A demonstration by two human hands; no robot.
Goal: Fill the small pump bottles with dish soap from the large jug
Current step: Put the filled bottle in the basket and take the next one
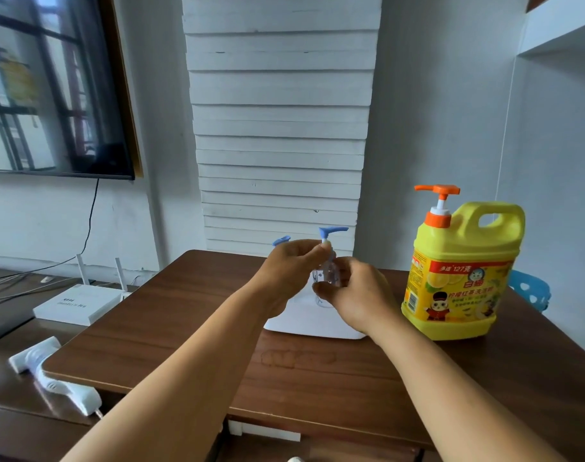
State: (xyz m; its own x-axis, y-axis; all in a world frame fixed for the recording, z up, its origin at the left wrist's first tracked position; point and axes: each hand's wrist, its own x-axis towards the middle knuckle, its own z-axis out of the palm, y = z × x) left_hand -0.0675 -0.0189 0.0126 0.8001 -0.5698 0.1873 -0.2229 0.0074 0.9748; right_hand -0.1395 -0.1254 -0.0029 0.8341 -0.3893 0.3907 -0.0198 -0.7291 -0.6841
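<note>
Both hands grip a clear bottle (324,278) at desk (184,328) centre: left hand (289,271) pinches its neck, right hand (354,295) wraps its body. Jug (461,278) stands at three o'clock.

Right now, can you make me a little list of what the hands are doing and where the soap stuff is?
left hand: pinching the collar under the blue pump
right hand: wrapped around the body of the small clear bottle
second blue pump: peeking out behind the left hand
yellow jug: upright on the brown table, right of the hands, orange pump on
white tray: under the hands
soap in small bottle: cannot tell
</note>
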